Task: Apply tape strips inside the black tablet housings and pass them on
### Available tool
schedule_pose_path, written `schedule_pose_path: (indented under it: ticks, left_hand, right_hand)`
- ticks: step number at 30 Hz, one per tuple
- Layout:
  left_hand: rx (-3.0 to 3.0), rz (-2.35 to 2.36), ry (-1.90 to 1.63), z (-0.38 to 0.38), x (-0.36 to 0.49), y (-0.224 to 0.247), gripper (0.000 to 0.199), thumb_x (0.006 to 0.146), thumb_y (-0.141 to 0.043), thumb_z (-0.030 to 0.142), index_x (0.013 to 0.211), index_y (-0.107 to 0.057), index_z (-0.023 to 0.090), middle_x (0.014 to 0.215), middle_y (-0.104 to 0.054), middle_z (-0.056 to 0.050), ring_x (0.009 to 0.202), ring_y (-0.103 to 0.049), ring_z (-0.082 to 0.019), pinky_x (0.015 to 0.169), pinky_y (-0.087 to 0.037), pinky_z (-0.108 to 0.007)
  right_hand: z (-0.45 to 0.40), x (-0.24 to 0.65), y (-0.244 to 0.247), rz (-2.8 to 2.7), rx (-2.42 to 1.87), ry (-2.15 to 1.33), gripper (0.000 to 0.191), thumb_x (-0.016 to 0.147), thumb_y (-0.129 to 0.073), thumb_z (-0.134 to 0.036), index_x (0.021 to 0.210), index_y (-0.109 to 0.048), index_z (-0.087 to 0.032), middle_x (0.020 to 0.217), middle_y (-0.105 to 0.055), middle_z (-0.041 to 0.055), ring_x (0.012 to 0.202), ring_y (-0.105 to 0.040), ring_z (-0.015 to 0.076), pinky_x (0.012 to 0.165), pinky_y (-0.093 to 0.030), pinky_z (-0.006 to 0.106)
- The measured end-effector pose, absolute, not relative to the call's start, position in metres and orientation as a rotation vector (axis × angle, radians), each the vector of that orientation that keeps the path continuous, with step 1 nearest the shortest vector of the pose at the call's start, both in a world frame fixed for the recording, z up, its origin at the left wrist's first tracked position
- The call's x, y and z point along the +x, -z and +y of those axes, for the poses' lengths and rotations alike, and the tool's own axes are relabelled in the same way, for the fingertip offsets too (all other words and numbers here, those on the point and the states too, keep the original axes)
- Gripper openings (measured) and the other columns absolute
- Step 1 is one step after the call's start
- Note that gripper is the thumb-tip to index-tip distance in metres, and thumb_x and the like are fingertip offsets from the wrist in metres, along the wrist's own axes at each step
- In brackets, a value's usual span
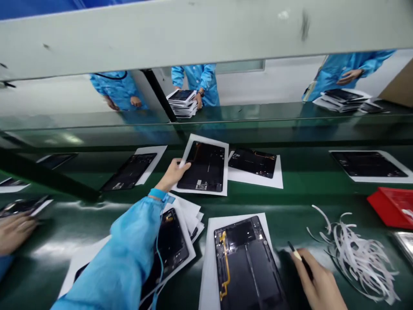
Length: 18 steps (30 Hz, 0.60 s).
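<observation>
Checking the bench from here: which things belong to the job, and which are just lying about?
In hand: left hand on the paper under a black panel; right hand holding a pen-like tool beside a panel with yellow flex.

Lying about: white strips; red tray; stacked panels.

A left hand with a blue wrist strap touches a white sheet under a black tablet panel on a green workbench; a right hand grips a slim black tool, perhaps a pick, beside a panel with yellow flex cable and white paper strips
</observation>
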<state>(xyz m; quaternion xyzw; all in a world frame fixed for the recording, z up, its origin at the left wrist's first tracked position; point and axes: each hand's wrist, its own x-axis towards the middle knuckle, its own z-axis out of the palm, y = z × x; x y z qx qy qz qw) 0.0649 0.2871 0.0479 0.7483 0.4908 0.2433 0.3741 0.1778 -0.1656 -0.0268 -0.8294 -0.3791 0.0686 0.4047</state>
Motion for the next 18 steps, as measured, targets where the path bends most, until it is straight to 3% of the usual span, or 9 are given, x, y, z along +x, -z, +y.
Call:
schedule_pose_path:
  ticks: [5, 8, 11, 15, 18]
  left_hand:
    - [1.998, 1.289, -0.568, 0.323, 0.084, -0.017, 0.029, 0.093, -0.061, 0.03, 0.117, -0.058, 0.014, 0.116, -0.061, -0.009, 0.101, -0.062, -0.022, 0.088, -0.053, -0.044]
    - [2.109, 1.184, -0.626, 0.314, 0.077, -0.024, 0.033, 0.091, -0.062, 0.03, 0.119, -0.057, 0.014, 0.126, -0.058, -0.011, 0.119, -0.055, -0.028, 0.104, -0.041, -0.054]
    - [2.236, 0.937, -0.69, 0.267, 0.055, -0.04, 0.034, 0.09, -0.057, 0.036, 0.117, -0.059, 0.016, 0.129, -0.058, -0.012, 0.128, -0.049, -0.029, 0.113, -0.033, -0.048]
    - [2.364, 0.604, -0.605, 0.152, 0.012, -0.037, 0.032, 0.092, -0.054, 0.046, 0.117, -0.063, 0.028, 0.136, -0.057, -0.006, 0.127, -0.053, -0.025, 0.108, -0.043, -0.041]
    - [2.423, 0.449, -0.515, 0.077, -0.017, -0.019, 0.03, 0.095, -0.054, 0.044, 0.116, -0.063, 0.023, 0.131, -0.059, -0.01, 0.116, -0.059, -0.023, 0.098, -0.05, -0.042]
  right_hand:
    - [-0.111, 0.221, 0.008, -0.923, -2.17, -0.1, 0.037, 0.102, -0.039, -0.047, 0.082, -0.058, -0.022, 0.072, -0.063, 0.0023, 0.062, -0.061, 0.0191, 0.061, -0.049, 0.026]
    - [-0.063, 0.275, 0.003, -0.831, -2.383, -0.139, 0.025, 0.099, -0.049, -0.039, 0.093, -0.065, -0.02, 0.091, -0.069, 0.0061, 0.082, -0.066, 0.0221, 0.075, -0.049, 0.028]
    - [-0.009, 0.332, 0.007, -0.701, -2.508, -0.159, 0.023, 0.099, -0.049, -0.03, 0.109, -0.066, -0.018, 0.108, -0.068, 0.0109, 0.103, -0.064, 0.0264, 0.086, -0.048, 0.033]
    - [0.055, 0.378, 0.017, -0.485, -2.658, -0.323, 0.031, 0.098, -0.059, -0.041, 0.111, -0.064, -0.013, 0.11, -0.065, 0.0121, 0.099, -0.064, 0.0261, 0.087, -0.052, 0.044]
    - [0.082, 0.388, 0.022, -0.421, -2.708, -0.413, 0.031, 0.098, -0.061, -0.041, 0.112, -0.062, -0.014, 0.111, -0.064, 0.0088, 0.096, -0.065, 0.0225, 0.084, -0.055, 0.042]
